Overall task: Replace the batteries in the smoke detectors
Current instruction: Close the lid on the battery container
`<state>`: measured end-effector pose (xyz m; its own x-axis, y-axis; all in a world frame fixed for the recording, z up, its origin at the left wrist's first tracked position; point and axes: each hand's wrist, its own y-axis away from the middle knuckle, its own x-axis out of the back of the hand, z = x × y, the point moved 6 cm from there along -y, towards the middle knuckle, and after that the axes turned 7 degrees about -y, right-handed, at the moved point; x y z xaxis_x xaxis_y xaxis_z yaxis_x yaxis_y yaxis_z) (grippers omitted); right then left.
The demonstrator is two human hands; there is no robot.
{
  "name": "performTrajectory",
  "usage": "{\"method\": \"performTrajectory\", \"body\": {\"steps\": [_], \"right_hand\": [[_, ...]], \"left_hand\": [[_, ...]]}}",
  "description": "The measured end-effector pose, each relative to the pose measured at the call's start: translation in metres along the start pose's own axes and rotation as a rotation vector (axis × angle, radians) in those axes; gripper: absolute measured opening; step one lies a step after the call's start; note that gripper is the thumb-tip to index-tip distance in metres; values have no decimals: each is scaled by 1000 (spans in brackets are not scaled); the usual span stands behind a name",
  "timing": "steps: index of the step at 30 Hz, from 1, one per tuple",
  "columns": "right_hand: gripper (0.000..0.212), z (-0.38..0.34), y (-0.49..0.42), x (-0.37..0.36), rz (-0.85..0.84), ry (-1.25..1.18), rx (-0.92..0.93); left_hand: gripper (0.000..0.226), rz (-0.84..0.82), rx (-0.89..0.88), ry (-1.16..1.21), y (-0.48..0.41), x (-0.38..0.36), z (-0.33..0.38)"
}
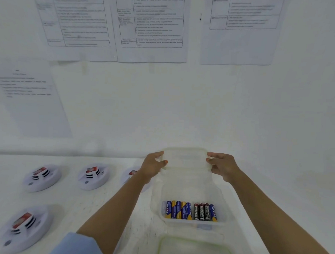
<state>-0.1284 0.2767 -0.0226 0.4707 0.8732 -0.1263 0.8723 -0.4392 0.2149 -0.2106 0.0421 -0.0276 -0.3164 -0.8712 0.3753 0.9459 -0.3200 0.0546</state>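
A clear plastic lid point(185, 158) is held up above the table's far side. My left hand point(154, 165) grips its left edge and my right hand point(221, 164) grips its right edge. Below the lid stands an open clear container point(224, 197) with several AA batteries point(191, 211) lying in a row at its near end, blue-and-yellow ones and black-and-red ones. Several white round smoke detectors lie on the white table to the left: one point(42, 177), one point(93, 175), one point(23, 228), and one point(130, 176) partly hidden behind my left forearm.
A second clear container with a green-rimmed lid point(194, 249) sits at the near edge, below the battery box. The white wall close behind the table carries several printed sheets point(151, 27).
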Motion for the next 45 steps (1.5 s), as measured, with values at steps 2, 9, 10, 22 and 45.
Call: {"method": "performTrajectory", "body": {"steps": [2, 9, 10, 22, 45], "right_hand": [[30, 1, -3, -2, 6, 0, -6], [34, -2, -2, -3, 24, 32, -33], [35, -2, -1, -4, 21, 39, -40], [34, 1, 0, -5, 4, 79, -55], [28, -1, -4, -7, 45, 65, -74]], "left_hand": [[50, 18, 18, 14, -2, 2, -2], [53, 4, 45, 7, 1, 3, 0], [54, -1, 50, 8, 1, 3, 0], [56, 48, 77, 66, 2, 10, -6], [43, 52, 189, 226, 6, 10, -5]]}}
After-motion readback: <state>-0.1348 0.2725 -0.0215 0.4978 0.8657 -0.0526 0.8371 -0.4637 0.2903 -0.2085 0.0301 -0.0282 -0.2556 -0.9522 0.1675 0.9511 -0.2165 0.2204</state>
